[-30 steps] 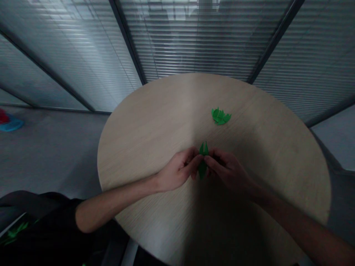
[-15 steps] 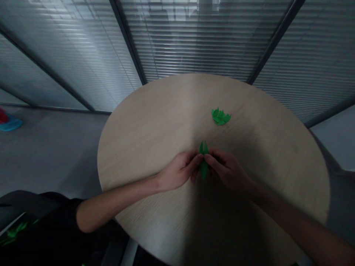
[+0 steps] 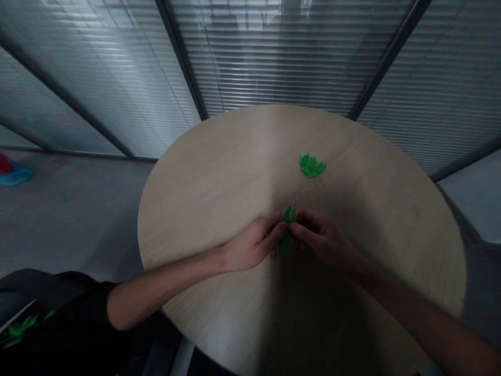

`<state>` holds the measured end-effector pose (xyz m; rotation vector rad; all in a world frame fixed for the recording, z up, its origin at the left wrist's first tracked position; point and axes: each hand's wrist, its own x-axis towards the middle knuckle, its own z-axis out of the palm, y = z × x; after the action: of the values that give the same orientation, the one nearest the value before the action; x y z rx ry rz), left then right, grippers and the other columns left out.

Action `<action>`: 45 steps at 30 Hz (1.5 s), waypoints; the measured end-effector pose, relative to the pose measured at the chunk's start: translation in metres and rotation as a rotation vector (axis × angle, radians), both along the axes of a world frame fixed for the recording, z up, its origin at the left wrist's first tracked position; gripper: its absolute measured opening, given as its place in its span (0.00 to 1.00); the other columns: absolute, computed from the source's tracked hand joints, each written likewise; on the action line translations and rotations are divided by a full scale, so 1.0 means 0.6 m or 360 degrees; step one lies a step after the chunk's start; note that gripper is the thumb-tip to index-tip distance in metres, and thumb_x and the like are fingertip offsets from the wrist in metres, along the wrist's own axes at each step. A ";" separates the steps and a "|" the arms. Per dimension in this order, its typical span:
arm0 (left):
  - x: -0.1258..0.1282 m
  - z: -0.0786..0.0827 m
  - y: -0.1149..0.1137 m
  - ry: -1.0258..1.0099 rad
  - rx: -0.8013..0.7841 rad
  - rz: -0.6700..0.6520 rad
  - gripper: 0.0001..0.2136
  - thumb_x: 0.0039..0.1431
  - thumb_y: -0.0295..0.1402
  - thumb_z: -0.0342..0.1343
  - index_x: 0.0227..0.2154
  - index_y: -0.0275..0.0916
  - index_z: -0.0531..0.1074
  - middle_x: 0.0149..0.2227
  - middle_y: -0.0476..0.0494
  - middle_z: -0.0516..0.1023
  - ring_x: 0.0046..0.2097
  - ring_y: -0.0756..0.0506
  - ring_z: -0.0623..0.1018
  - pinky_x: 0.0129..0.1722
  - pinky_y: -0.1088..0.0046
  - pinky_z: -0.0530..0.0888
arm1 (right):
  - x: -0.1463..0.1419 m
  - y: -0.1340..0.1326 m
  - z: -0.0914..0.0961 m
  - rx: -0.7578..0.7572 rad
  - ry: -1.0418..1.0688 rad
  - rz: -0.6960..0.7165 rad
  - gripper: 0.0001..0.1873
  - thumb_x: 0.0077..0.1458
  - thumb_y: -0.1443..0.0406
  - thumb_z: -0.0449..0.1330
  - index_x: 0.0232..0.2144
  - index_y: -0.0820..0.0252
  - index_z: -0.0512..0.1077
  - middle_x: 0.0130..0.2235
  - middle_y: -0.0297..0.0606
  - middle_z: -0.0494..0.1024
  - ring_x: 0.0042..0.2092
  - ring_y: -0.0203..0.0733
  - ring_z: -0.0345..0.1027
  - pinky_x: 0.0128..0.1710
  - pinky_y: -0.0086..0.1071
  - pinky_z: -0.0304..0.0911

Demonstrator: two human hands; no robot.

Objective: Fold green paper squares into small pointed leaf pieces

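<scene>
Bare left hand (image 3: 250, 243) and bare right hand (image 3: 321, 237) meet on a narrow, two-pronged green piece of paper-like sheet (image 3: 285, 244)

Each hand pinches the piece between thumb and fingers, one from either side, the thumbs on top and their tips nearly touching across its middle. Neither hand is nearer than the other. The piece's long axis runs away from the person, leaning slightly right at the far end, where two slim points stand apart; the near end tapers below the thumbs. Its surface looks matt and folded, though the creases are too small to read.

Beyond the hands and a little to the right, nearer the right hand, a bright green, spiky cluster of flat, leaf-like pieces (image 3: 312, 166) lies well apart from the held one. The pieces overlap; their number cannot be told.

Both rest on or over a round, pale wood-grain table (image 3: 219, 172), its right side in shadow. Past its far edge stand glass panels with slatted blinds (image 3: 250, 68) and dark frames.
</scene>
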<state>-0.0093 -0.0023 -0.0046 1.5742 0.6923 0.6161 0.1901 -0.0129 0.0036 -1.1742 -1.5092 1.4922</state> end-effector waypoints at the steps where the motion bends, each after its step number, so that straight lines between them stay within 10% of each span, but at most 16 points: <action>1: -0.001 0.000 0.000 0.0006 0.0019 0.0010 0.17 0.76 0.44 0.43 0.41 0.35 0.67 0.31 0.47 0.73 0.27 0.52 0.73 0.26 0.78 0.73 | 0.000 0.001 0.001 -0.0007 0.0001 -0.0014 0.15 0.61 0.53 0.63 0.32 0.58 0.71 0.27 0.32 0.71 0.27 0.35 0.65 0.26 0.29 0.60; 14: -0.013 0.014 0.008 0.0304 0.0718 0.0053 0.11 0.72 0.33 0.46 0.32 0.37 0.67 0.28 0.50 0.69 0.27 0.51 0.68 0.26 0.75 0.66 | -0.001 -0.003 0.001 0.0010 0.0111 0.0041 0.09 0.56 0.61 0.67 0.35 0.57 0.73 0.31 0.31 0.76 0.32 0.36 0.70 0.30 0.28 0.65; 22: -0.016 0.005 0.007 0.0156 0.0577 0.0248 0.06 0.71 0.33 0.53 0.41 0.35 0.71 0.29 0.47 0.78 0.28 0.51 0.76 0.28 0.76 0.71 | 0.004 0.003 0.003 0.0107 0.0059 -0.0110 0.10 0.54 0.59 0.67 0.31 0.57 0.71 0.28 0.34 0.81 0.31 0.40 0.78 0.31 0.31 0.72; 33: -0.020 0.008 0.008 0.0219 0.0864 0.0447 0.02 0.64 0.28 0.59 0.36 0.35 0.75 0.27 0.52 0.72 0.27 0.53 0.70 0.26 0.79 0.66 | 0.013 -0.002 0.002 0.1247 -0.0564 -0.0038 0.07 0.63 0.67 0.63 0.44 0.56 0.76 0.39 0.36 0.84 0.39 0.40 0.79 0.42 0.32 0.74; 45: -0.007 0.011 0.010 -0.0172 0.0159 0.0484 0.10 0.64 0.35 0.62 0.30 0.36 0.70 0.27 0.49 0.76 0.27 0.51 0.80 0.25 0.79 0.77 | -0.004 -0.007 0.000 0.0125 0.0080 -0.0025 0.13 0.63 0.55 0.64 0.36 0.59 0.76 0.34 0.39 0.84 0.35 0.41 0.80 0.37 0.33 0.76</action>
<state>-0.0137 0.0038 0.0018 1.5261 0.8373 0.9665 0.1876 -0.0173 0.0034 -1.0924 -1.5074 1.4287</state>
